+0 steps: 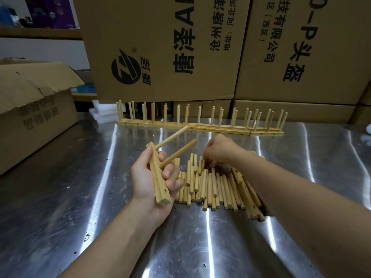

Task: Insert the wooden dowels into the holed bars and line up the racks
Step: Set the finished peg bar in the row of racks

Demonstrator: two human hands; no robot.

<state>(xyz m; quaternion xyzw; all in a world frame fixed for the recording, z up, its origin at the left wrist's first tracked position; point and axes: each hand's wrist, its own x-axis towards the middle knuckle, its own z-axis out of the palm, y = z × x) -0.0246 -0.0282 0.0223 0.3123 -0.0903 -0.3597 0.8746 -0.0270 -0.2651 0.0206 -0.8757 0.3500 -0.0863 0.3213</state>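
Where the box stands, far left: an open cardboard box (36, 121) with a torn flap sits on the steel worktop (80, 197).
Foam: white pieces (100, 111) lie at the back, just right of the box.
Left hand: the left hand (148, 177) is raised above the worktop, its fingers and thumb wrapped round a holed bar (160, 197).
Bar: it is held on a slant, with two pegs (174, 137) seated near its upper end and pointing up and to the right; an empty hole shows near its lower end.
Loose dowels: a heap of dowels (208, 185) lies on the worktop between the two hands, mostly side by side.
Right hand: the right hand (218, 151) rests knuckles-up on the far edge of the heap, fingers curled down among the dowels; whether they pinch one cannot be told.
Spare bars: more holed bars (237, 175) lie at the heap's right side, partly under the right forearm.
Racks: finished racks (164, 125) stand end to end along the back, pegs upright.
Cartons: big printed cartons (160, 47) rise behind the racks.
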